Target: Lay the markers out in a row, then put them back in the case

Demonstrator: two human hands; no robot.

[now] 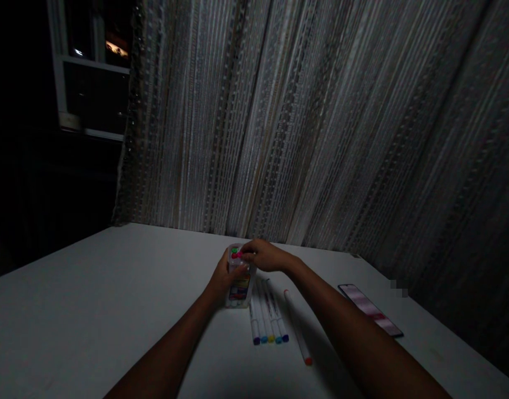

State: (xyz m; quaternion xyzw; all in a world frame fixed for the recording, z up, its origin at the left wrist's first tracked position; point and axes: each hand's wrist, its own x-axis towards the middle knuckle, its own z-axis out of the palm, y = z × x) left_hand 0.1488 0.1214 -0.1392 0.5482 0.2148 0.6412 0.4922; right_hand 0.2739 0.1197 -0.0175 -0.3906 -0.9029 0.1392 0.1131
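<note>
My left hand (221, 280) is wrapped round the side of a clear plastic marker case (239, 292), which stands upright on the table. Green, red and pink marker ends show at its open top. Over that top, the fingers of my right hand (265, 255) are closed at a pink-ended marker (239, 255), most of which is hidden inside the case. Several white markers (270, 316) with purple, light blue, yellow and dark blue ends lie side by side just right of the case. Apart from them, beneath my right forearm, lies a marker with an orange-red end (299, 332).
A phone (371, 310) with a lit pinkish screen lies to the right of my right forearm. The white table (113, 288) reaches back to a striped curtain (254, 122). A dark window (94, 83) is at the far left.
</note>
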